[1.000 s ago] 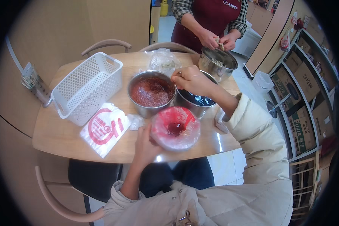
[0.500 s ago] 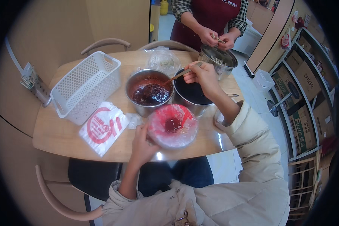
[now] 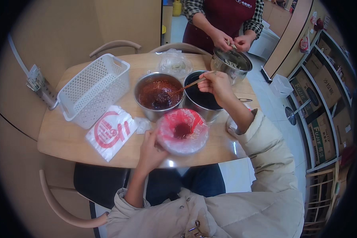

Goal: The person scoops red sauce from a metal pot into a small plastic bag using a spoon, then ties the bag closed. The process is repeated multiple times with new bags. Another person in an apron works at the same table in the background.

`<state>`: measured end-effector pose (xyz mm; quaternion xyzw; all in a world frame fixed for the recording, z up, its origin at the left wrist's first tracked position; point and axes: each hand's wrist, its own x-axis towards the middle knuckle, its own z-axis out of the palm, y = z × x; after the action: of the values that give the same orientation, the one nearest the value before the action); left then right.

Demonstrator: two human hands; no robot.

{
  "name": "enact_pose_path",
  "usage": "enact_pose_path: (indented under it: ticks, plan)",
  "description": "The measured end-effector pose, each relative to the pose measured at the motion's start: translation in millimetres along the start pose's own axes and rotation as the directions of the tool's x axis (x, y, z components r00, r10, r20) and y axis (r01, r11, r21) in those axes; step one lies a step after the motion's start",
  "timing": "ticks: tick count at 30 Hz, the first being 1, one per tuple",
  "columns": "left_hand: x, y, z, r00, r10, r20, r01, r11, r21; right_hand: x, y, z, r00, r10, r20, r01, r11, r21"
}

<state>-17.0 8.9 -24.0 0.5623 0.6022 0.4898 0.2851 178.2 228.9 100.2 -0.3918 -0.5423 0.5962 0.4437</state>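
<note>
My left hand [image 3: 150, 151] grips the left side of a round bowl [image 3: 198, 142] wrapped in a clear plastic bag with red print. A small pool of dark red sauce [image 3: 182, 130] lies in its middle. My right hand [image 3: 218, 86] is closed around the thin handle of a spoon [image 3: 191, 84]. The handle slants down to the left into a steel pot [image 3: 146, 114] of oily red chilli sauce, where its lower end is hidden. Beneath my right hand stands a second steel pot [image 3: 207, 115] holding very dark contents.
On the left of the table [image 3: 67, 142] are a white plastic basket [image 3: 89, 109], a flat printed plastic bag [image 3: 112, 133] and a utensil holder [image 3: 43, 89]. A clear plastic-covered bowl [image 3: 175, 63] sits behind the pots. Opposite, another person's hands [image 3: 232, 41] handle pale strips above a steel pot [image 3: 242, 73].
My right hand has lowered slightly, and the spoon has shifted down and left into the chilli sauce. My left hand keeps its hold on the bowl.
</note>
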Motion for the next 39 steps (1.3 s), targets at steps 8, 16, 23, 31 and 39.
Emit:
enact_pose_path:
  ticks: [8, 16, 23, 31, 39]
  plan:
    - [-2.4, -1.0, -7.1, 0.998, -0.035, 0.061, 0.044, 0.989, -0.142, -77.2, -23.8, -28.6, 0.986, -0.166, 0.030, 0.167, 0.986, -0.015]
    - [2.9, -2.4, -17.7, 0.985, -0.045, 0.168, 0.124, 0.859, -0.497, -163.8, 5.7, -50.4, 0.218, -0.662, 0.717, 0.944, -0.043, -0.327]
    - [5.8, 9.0, -13.3, 0.921, -0.377, -0.094, 0.267, 0.790, -0.551, -153.3, 10.3, -50.4, 0.745, -0.631, 0.216, 0.657, 0.640, -0.398]
    - [19.2, 2.8, -15.3, 0.928, -0.372, 0.004, 0.320, 0.793, -0.519, -112.1, 5.8, -33.2, 0.954, -0.208, -0.218, 0.218, 0.976, 0.022]
    - [26.6, 8.8, -8.1, 0.900, -0.435, 0.006, 0.340, 0.694, -0.635, -71.7, 30.9, 63.1, 0.523, -0.706, 0.478, 0.819, 0.261, -0.511]
